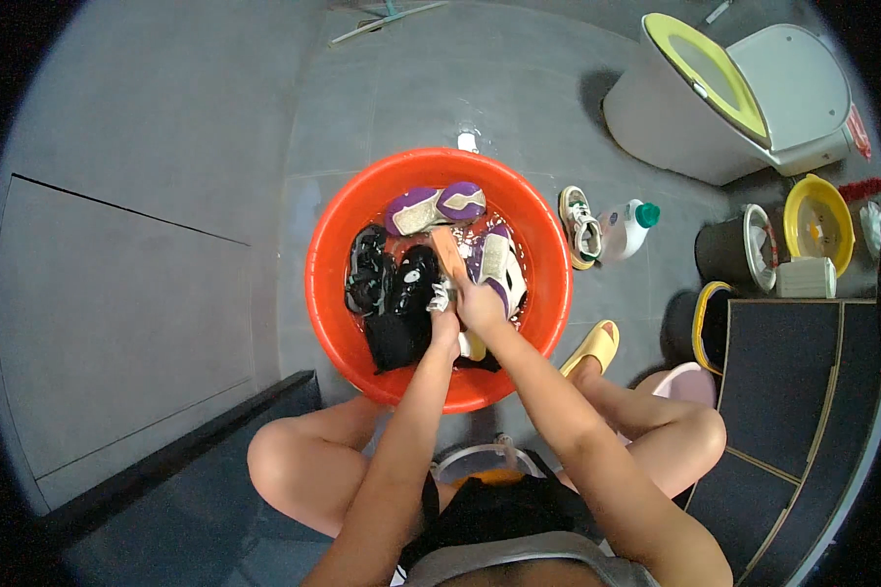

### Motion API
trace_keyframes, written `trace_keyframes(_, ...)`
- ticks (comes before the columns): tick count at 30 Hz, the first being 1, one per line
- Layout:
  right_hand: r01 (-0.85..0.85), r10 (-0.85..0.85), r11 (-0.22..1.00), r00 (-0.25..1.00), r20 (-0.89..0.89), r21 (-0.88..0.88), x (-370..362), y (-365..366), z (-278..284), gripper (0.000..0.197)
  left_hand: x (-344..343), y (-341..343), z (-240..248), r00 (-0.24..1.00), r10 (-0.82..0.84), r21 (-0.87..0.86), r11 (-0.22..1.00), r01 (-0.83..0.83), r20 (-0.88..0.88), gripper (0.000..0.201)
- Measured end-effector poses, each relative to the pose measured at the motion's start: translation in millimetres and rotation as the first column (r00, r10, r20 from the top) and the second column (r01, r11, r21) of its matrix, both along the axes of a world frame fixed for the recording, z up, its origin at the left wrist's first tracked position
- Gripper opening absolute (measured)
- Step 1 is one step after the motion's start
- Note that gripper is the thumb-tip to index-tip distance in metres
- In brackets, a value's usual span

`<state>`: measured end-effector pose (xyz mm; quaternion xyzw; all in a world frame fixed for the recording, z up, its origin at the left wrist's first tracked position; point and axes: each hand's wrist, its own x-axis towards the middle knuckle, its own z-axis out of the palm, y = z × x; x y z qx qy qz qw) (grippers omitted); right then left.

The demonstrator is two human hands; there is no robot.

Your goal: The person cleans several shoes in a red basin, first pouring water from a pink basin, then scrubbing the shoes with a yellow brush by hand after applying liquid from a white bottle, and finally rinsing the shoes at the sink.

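A round orange-red tub (327, 284) with some water in it stands before me, several wet shoes inside. My right hand (482, 307) is closed round a wooden brush (447, 252), its bristles hidden from view. Just left of it, my left hand (444, 329) grips a pale shoe (472, 345), mostly covered by my hands and forearms. Black shoes (415, 279) lie at the tub's left. One purple-soled shoe (416, 211) rests sole up at the far side, and another purple-soled shoe (495, 258) is tilted at the right.
Outside the tub's right side stand a white-and-green sneaker (579, 227) and a white bottle (625, 231) with a green cap. Farther right are a toilet (656, 108), buckets (724, 252) and a dark cabinet (778, 382). A transparent basin (470, 460) sits between my legs.
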<state>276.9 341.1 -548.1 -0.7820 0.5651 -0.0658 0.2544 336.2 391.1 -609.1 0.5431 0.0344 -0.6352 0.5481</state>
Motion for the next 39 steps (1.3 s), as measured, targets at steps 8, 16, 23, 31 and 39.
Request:
trace_keyframes(8,-0.075,0.069,0.988,0.996,0.053,0.133,-54,141,49,0.041,27,22,-40,0.969,0.077,0.132,0.990,-0.047,-0.234,0.017)
trace_keyframes(16,0.011,-0.009,0.998,0.999,-0.031,0.063,2,-1,8,0.033,-6,0,3,0.990,-0.107,0.065,0.993,0.101,0.089,0.050)
trace_keyframes(23,-0.076,0.081,0.985,0.996,-0.028,0.157,-31,128,40,0.043,16,28,-56,0.978,0.160,0.201,0.971,-0.131,-0.135,0.054)
trace_keyframes(31,-0.199,0.212,0.972,0.972,-0.103,0.126,-31,84,13,0.048,7,30,-22,0.984,0.125,0.084,0.990,-0.115,-0.124,0.049)
trace_keyframes(39,-0.039,0.042,0.999,0.989,-0.140,0.024,-20,33,14,0.036,-15,12,13,0.996,0.076,0.031,0.997,-0.075,-0.055,0.038)
